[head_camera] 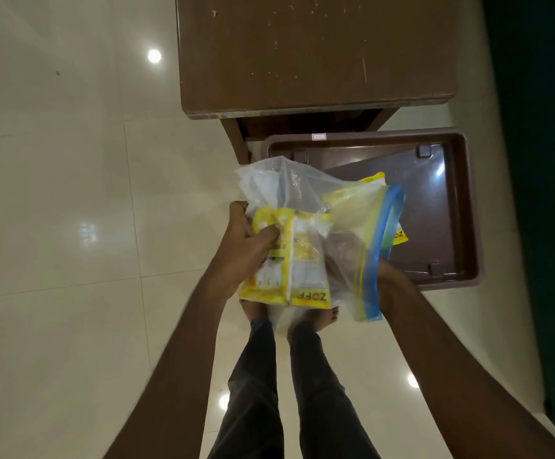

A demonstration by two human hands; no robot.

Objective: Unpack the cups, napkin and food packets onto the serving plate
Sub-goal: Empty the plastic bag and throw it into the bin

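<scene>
I hold a clear zip bag (299,190) with a blue zip strip above a brown serving tray (471,210). My left hand (243,246) grips the bag from outside, thumb pressed over a yellow food packet (306,260) inside it. My right hand (392,283) reaches in through the bag's blue-edged mouth. Its fingers show only as a blur through the plastic, so its grip is unclear. A second yellow packet (400,236) lies on the tray, mostly hidden behind the bag. White contents show faintly in the bag's far end.
A brown table (319,51) stands beyond the tray, its edge overhanging the tray's far rim. Glossy cream floor tiles (71,193) spread to the left. My legs and bare feet (316,319) are directly below the bag. A dark surface runs along the right.
</scene>
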